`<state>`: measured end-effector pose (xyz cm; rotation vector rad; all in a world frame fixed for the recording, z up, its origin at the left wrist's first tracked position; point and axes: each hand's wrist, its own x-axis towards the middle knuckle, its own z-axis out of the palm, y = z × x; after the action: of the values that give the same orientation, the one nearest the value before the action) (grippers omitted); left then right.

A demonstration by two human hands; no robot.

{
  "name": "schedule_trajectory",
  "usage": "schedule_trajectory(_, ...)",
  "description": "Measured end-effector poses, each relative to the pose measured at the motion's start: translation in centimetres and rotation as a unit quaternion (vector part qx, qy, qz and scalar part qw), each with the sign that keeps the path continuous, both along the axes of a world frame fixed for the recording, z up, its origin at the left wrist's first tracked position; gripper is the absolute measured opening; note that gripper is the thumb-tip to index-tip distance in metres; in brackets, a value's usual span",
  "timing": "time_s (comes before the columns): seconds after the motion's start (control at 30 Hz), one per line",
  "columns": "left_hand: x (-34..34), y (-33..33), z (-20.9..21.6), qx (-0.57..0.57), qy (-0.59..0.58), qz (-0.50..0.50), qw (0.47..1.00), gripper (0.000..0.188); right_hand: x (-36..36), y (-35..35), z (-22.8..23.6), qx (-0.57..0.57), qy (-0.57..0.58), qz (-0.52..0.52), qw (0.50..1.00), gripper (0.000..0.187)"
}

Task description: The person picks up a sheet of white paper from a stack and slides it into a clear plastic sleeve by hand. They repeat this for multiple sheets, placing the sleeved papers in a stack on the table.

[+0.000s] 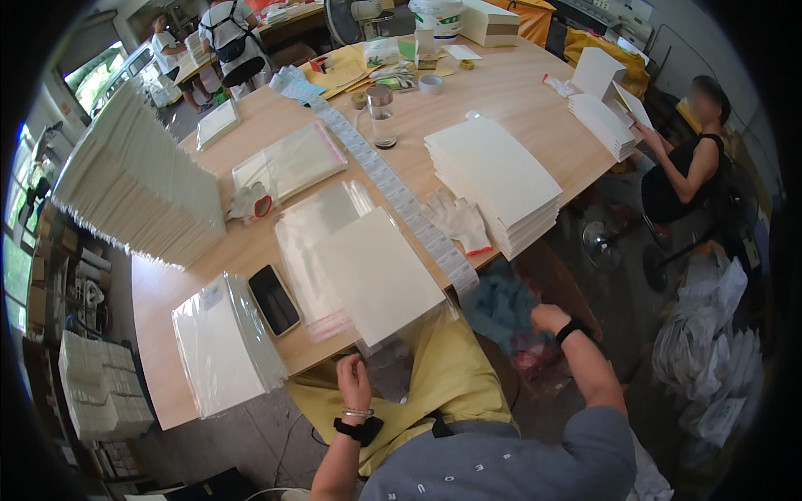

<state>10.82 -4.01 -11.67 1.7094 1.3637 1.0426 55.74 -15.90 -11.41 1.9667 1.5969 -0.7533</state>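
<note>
In front of the table edge, over my yellow-trousered lap, my left hand (354, 384) is held up with its fingers curled and nothing visible in them. Down to the right, my right hand (551, 319) is closed beside a teal plastic bag (505, 305); whether it grips the bag is hidden. Below that hand lies a reddish plastic bag (535, 355). Nearest on the table is a white sheet or board (380, 271), which lies partly over clear plastic sleeves (309, 242). A strip of printed labels (393, 184) runs beside it to the table edge.
A phone (274, 299) and wrapped white packs (221, 346) lie on the left, before a tall white stack (142, 179). Another white stack (501, 179) and a glove (458, 221) are on the right. A glass jar (382, 117) stands farther back. A person (689, 159) sits at right.
</note>
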Motion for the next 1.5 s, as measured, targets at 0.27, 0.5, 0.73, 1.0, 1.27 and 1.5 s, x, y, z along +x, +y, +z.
schedule_trajectory(0.27, 1.0, 3.9, 3.8, 0.342, 0.275, -0.224, 0.87, 0.028, -11.6, 11.6, 4.1, 0.566, 0.223, 0.296, 0.736, 0.032)
schedule_trajectory(0.5, 0.7, 4.6, 3.7, 0.252, 0.186, -0.26, 0.913, 0.012, -9.8, 13.1, 4.2, 0.467, 0.415, 0.206, 0.754, 0.01)
schedule_trajectory(0.73, 2.5, 4.4, 3.7, 0.047, 0.228, -0.034, 0.972, 0.018, -13.7, 13.9, 2.5, 0.493, 0.311, -0.026, 0.812, 0.017)
schedule_trajectory(1.0, 0.4, 3.4, 1.6, -0.197, -0.01, 0.079, 0.977, 0.025, -17.7, 12.7, 1.3, 0.521, 0.284, -0.245, 0.767, 0.015)
schedule_trajectory(1.27, 1.1, 1.7, 1.5, -0.305, -0.238, 0.014, 0.922, 0.032, -15.6, 10.0, 0.6, 0.511, 0.394, -0.308, 0.699, 0.015)
schedule_trajectory(1.5, 3.0, 1.3, 6.4, 0.137, 0.187, -0.01, 0.973, 0.025, -7.4, 9.7, -2.3, 0.507, 0.375, -0.24, 0.739, 0.016)
